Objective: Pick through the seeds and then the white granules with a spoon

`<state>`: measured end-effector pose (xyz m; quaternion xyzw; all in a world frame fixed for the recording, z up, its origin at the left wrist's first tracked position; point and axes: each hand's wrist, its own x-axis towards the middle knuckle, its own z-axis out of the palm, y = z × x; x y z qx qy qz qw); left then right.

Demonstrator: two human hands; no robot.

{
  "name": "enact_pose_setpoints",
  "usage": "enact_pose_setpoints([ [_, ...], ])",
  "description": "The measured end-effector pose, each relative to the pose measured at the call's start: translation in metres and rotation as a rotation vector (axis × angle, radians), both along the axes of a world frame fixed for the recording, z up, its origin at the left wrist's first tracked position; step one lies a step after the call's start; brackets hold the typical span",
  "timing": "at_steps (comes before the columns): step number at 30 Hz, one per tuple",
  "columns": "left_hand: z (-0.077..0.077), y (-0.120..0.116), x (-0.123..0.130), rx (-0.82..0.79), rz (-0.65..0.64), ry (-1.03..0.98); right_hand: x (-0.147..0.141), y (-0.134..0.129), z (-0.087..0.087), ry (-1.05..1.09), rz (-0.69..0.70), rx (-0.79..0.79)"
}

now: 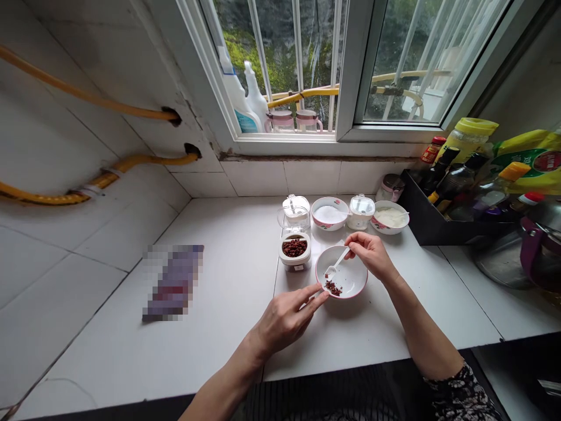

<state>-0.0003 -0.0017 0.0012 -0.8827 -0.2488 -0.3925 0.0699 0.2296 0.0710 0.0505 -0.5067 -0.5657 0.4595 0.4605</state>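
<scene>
White bench (pixel 228 333) below window (pixel 352 70). Left hand (pixel 290 316): fingers straight, slightly parted, tips at bowl (pixel 356 278) rim, near left. Jar (pixel 297 261) of dark red bits (pixel 294 247) left of bowl. Red flakes (pixel 333 288) inside bowl. Right hand (pixel 371 254): fingers pinched on white spoon (pixel 339 261), its scoop in bowl.

Soft daylight from the window (pixel 353 73) leaves upper corners dim.
</scene>
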Motion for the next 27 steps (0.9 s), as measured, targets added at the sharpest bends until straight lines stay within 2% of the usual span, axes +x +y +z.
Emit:
enact_pose_setpoints([
  [9, 0.001, 0.001, 0.002, 0.037, 0.010, -0.004, 0.002, 0.006, -0.006, 0.051, -0.032, -0.005],
  [13, -0.001, 0.002, 0.002, 0.036, 0.007, -0.007, -0.005, 0.008, -0.006, 0.095, -0.093, 0.095],
  [18, -0.001, 0.002, 0.003, 0.044, 0.006, -0.018, -0.030, 0.003, 0.000, 0.032, -0.173, 0.357],
  [22, 0.000, 0.002, 0.004, 0.054, 0.020, -0.033, -0.048, -0.003, 0.004, -0.229, -0.183, 0.680],
  [25, 0.000, 0.002, 0.005, 0.057, 0.022, -0.041, -0.052, -0.006, 0.006, -0.426, -0.134, 0.942],
  [27, 0.000, 0.002, 0.005, 0.052, 0.019, -0.041, -0.051, -0.007, 0.007, -0.494, -0.114, 1.049],
])
